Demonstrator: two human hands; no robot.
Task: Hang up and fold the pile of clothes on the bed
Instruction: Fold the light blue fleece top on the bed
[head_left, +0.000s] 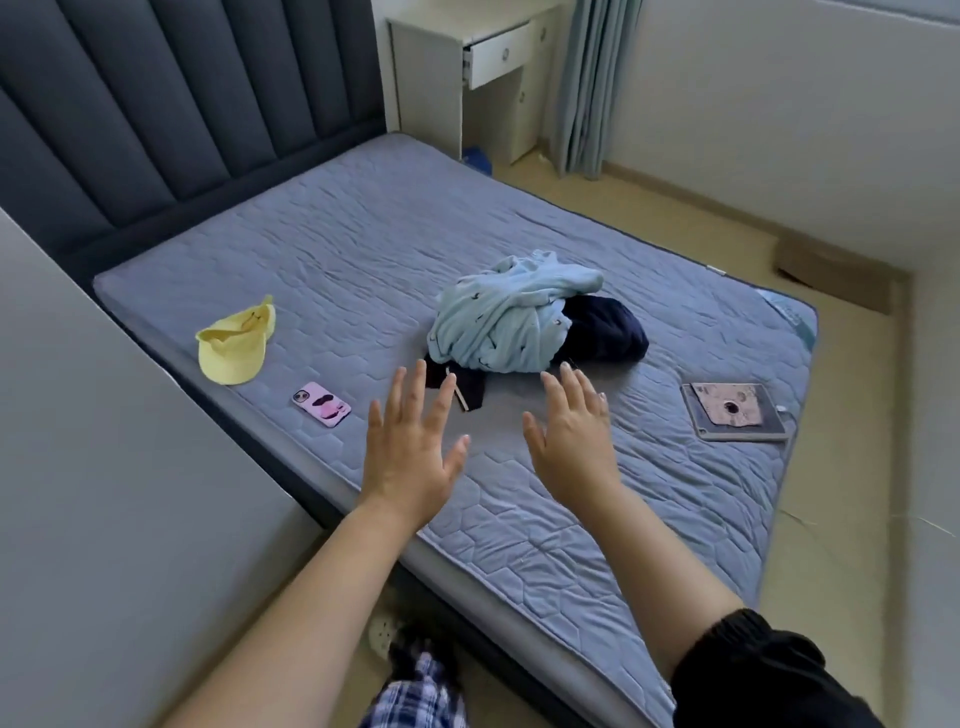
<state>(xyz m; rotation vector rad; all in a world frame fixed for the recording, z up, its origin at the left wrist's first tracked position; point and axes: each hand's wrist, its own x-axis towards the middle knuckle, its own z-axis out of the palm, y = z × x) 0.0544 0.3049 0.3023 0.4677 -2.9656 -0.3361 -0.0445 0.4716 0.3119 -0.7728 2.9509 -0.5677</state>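
light-blue knit, twisted into a loose knot, tops the pile of clothes in the middle of the head view. a navy garment is bunched under its right side, and a dark strip trails toward the lower left. nothing looks hung or folded yet. the pile sits on the bed, whose quilted grey-blue cover is stitched in wavy, cell-like shapes and lies flat, so it should make a steady surface for folding. just below the pile, the left hand and right hand stretch out side by side, backs up, fingers straight and spread, gripping nothing. whether the right fingertips brush the cloth i cannot tell. i judge they are held this way to come at the top garment from both sides. at centre left lie a soft, crumpled yellow cap and a glossy pink phone. at centre right a flat tablet in a patterned case rests near the mattress edge. all three are well apart from the pile. a padded, ribbed dark headboard fills the upper left.
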